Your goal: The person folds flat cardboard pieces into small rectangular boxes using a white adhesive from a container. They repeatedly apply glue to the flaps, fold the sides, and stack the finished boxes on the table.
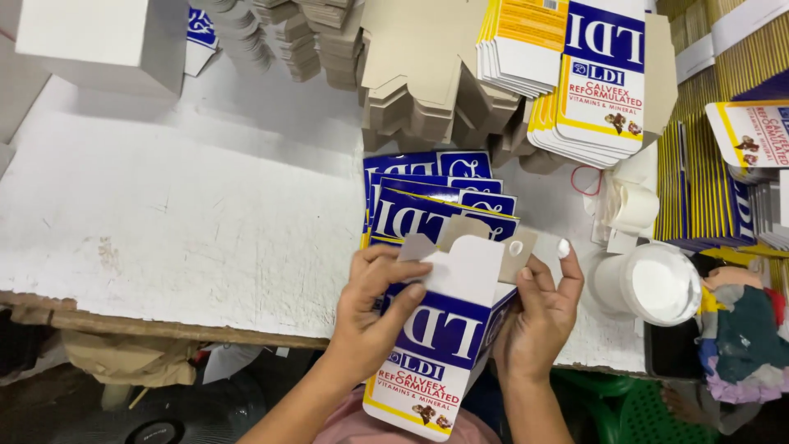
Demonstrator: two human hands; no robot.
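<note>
Both hands hold one blue, white and yellow printed carton (440, 341) at the table's near edge. My left hand (370, 308) grips its left side, thumb pressed on the white end flap (460, 267). On the right side my right hand (542, 308) holds the carton, fingers by a brown side flap (516, 253). The carton's far end stands open, with its flaps up. Just behind it lies a fanned stack of flat cartons (427, 193) of the same print.
The white worn table (181, 222) stretches left. Piles of flat brown and printed carton blanks (575, 74) crowd the back. A white box (107, 37) sits far left. A white round tub (649, 284), tape rolls (633, 205) and a rag (740, 341) lie right.
</note>
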